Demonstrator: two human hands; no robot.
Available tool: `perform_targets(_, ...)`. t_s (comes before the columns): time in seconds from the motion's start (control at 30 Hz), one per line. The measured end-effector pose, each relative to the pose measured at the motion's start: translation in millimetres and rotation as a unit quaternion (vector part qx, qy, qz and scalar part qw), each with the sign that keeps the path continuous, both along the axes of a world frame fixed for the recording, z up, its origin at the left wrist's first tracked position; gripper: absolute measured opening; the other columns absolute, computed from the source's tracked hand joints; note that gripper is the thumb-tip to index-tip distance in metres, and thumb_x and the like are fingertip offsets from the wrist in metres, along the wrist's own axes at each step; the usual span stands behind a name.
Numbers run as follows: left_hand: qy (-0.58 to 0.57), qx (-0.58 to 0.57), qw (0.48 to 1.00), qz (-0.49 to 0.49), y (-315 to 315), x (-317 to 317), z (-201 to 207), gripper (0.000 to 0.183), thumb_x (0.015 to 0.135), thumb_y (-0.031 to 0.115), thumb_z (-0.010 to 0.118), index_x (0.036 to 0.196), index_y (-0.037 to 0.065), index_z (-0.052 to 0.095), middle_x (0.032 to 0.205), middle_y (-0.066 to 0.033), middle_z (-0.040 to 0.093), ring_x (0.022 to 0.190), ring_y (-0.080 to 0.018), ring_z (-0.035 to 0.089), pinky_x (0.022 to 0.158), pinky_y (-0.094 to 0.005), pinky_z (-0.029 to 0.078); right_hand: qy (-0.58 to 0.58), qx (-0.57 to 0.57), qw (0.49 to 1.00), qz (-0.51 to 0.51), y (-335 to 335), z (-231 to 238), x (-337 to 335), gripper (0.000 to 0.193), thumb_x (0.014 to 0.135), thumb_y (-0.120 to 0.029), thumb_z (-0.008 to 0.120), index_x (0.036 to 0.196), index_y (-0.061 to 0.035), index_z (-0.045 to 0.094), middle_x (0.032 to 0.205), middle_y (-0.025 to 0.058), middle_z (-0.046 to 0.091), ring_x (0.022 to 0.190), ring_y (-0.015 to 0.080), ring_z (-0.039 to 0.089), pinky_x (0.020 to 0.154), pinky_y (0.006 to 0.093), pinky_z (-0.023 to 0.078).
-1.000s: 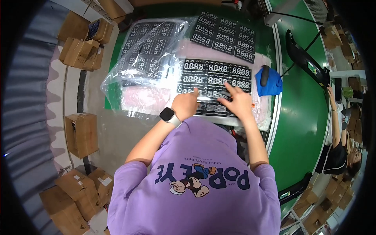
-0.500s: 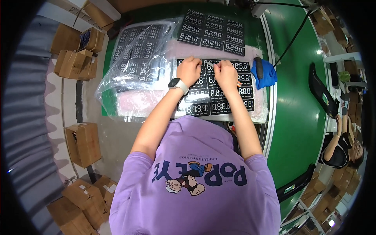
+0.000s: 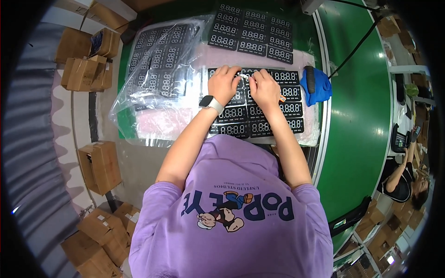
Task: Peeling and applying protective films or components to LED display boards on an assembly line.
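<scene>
Rows of black display panels [image 3: 287,92] printed with white digit segments lie before me on a pink foam sheet [image 3: 157,121]. Above their middle, my left hand [image 3: 222,85] has its fingers curled together, a pale watch on its wrist. Close beside it on the right, my right hand [image 3: 265,91] is closed with thumb and fingers pinched. A small whitish piece [image 3: 244,76] shows between the fingertips of both hands; it is too small to name. The hands cover parts of the panels under them.
Another group of black panels [image 3: 252,34] lies at the far side. Clear plastic film [image 3: 125,99] covers more panels at left. A blue cloth bundle [image 3: 320,87] sits at right. Cardboard boxes [image 3: 99,167] stand on the left; a co-worker [image 3: 399,180] works beyond the green surface [image 3: 354,134].
My hands stay over the same panels, and the whitish piece shows more plainly between the fingertips. At right, a dark curved part has left the green surface near the co-worker.
</scene>
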State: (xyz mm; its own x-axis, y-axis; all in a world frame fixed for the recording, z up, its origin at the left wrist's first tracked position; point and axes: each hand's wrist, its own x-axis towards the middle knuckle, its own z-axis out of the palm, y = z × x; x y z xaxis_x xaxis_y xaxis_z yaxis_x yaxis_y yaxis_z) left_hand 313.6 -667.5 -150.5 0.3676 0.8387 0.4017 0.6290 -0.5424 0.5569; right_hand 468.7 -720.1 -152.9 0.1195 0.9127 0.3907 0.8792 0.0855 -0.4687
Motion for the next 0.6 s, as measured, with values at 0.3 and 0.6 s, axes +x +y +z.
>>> perform_targets(0.3,-0.023,-0.039,0.992,-0.119,11,-17,9,0.013,0.086,0.013,0.066,0.098,0.009,0.062,0.094,-0.008,0.064,0.091,-0.0321,0.063,0.073,-0.0413,0.051,0.013,0.033,0.999,0.018,-6,-1,2,0.014,0.089,-0.018,0.064,0.083,-0.0076,0.058,0.084,0.0077,0.058,0.079,0.0287,0.064,0.062,0.0411,0.052)
perform_targets(0.6,0.186,-0.123,0.962,0.157,15,-91,79,0.015,0.085,0.009,0.054,0.098,0.008,0.06,0.084,-0.0226,0.07,0.08,-0.045,0.067,0.069,-0.0552,0.051,0.033,0.03,0.999,-0.017,-3,-4,-4,0.015,0.089,-0.02,0.065,0.084,-0.007,0.059,0.085,0.009,0.059,0.076,0.0319,0.063,0.062,0.0434,0.052)
